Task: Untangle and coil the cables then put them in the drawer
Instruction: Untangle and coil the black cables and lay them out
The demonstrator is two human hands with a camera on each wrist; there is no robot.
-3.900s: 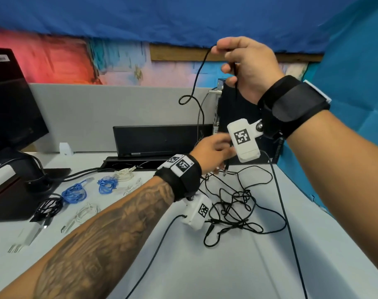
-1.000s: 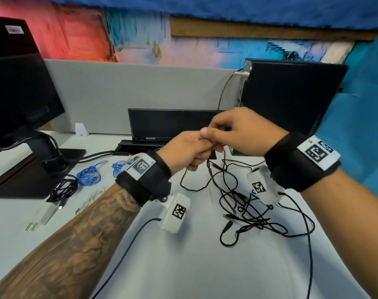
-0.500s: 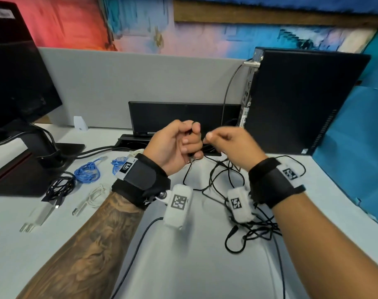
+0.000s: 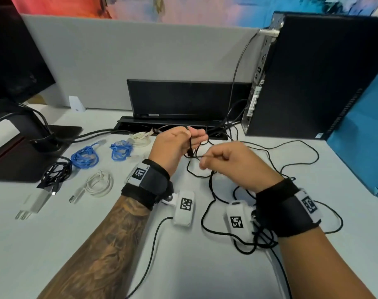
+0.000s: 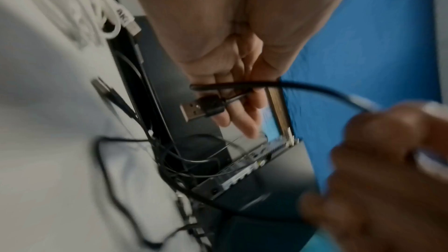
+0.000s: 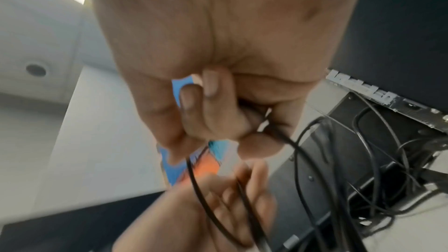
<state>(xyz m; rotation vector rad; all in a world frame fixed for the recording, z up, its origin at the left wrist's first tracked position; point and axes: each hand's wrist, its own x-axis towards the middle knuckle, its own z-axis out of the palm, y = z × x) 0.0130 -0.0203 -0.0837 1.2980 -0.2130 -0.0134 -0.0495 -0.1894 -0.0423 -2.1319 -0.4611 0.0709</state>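
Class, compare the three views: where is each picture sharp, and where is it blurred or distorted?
Head view: mostly sharp, wide-angle bending at the computer tower. Left wrist view: USB plug fairly clear, right hand smeared. Right wrist view: soft throughout, left hand blurriest.

head cam: up high, looking forward and down over both forearms onto the desk (image 4: 205, 277), partition at the back.
left wrist cam: right under the palm, super close, aimed along the left hand (image 5: 232, 76) at the black cable (image 5: 303, 85) and its USB plug (image 5: 194, 109).
right wrist cam: same deal, tight on the right hand (image 6: 218, 102), a bit blurry.
overlap: all three catch both hands, the cable and the PC tower (image 4: 313, 72).
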